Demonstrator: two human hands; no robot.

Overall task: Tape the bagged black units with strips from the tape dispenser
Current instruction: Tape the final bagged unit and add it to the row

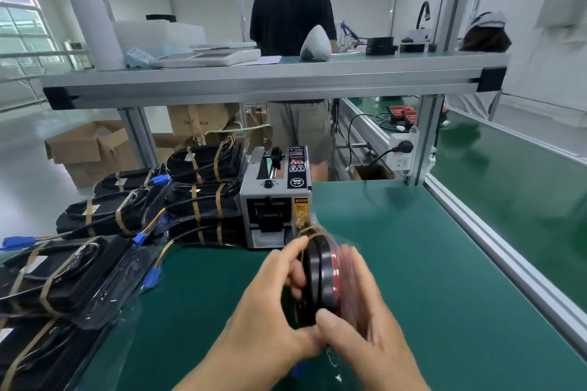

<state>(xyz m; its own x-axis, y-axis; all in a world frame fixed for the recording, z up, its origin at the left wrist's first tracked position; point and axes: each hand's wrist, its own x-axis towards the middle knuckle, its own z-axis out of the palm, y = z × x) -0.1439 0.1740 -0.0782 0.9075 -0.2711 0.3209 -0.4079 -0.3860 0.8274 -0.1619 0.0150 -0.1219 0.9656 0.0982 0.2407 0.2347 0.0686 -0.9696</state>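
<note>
Green bench mat (397, 263) carries the tape dispenser (274, 203) at its far middle, with taped units (203, 187) stacked to its left. Just near of it, a bagged black unit (319, 276) stands on edge. The left hand (273, 305) grips its left side with curled fingers, and the blurred right hand (365, 327) clasps its right face.

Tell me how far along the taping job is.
Done: many bagged black units with brown tape bands lie stacked left of the grey tape dispenser. In hand: left hand and right hand hold one bagged black unit bearing one band. Left: no untaped units show.
</note>
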